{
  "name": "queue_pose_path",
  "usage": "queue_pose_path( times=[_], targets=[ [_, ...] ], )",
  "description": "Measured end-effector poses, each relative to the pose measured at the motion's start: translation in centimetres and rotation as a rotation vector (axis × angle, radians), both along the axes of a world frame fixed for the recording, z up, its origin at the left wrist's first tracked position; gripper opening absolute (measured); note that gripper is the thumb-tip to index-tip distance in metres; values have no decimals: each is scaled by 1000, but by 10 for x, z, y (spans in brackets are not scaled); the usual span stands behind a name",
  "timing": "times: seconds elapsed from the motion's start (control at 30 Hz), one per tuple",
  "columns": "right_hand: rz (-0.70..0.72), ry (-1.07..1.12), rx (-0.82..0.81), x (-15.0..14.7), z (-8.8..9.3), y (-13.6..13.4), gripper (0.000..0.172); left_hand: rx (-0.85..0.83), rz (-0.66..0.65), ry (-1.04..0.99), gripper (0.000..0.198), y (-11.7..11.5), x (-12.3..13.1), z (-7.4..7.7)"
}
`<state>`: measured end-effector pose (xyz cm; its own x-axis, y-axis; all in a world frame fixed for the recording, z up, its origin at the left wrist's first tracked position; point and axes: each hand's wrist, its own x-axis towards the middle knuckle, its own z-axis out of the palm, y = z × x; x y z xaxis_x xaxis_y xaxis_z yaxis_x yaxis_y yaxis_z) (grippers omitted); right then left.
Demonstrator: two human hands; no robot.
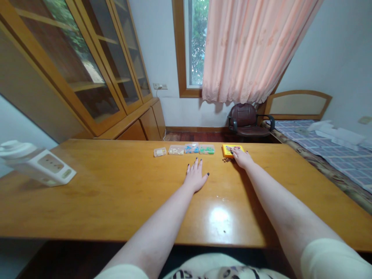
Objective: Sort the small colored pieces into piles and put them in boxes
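Note:
My left hand [195,175] lies flat on the wooden table [116,193], fingers spread, holding nothing. My right hand [241,157] reaches farther out and rests its fingertips on a small yellow tray [226,148] with coloured bits on it; its fingers look fairly flat and nothing is gripped. A row of small clear boxes stands left of the tray: a pale one [159,152], a whitish one [176,149], a blue one [192,148] and a green one [207,149]. A few tiny dark bits [225,159] lie beside the tray.
A white plastic appliance [37,164] stands at the table's left edge. Behind the table are a glass-door wooden cabinet [95,73], a dark office chair [247,120], a window with a pink curtain [250,50], and a bed [334,151] on the right.

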<state>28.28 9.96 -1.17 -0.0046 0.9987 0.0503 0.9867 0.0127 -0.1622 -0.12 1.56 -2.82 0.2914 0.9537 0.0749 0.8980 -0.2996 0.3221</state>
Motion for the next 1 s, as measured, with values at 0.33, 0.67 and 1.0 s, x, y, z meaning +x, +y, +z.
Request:
queue_pose_path(
  times=[0.33,0.67,1.0],
  targets=[
    [-199,-117,81,-13,-3,-34,50,-19,11,-18,74,0,0,3],
    [-103,-32,151,-35,-22,-54,59,-9,8,-11,74,1,-1,1],
    [-50,-24,128,-64,-17,-67,58,4,1,5,72,2,-1,0]
  ],
)
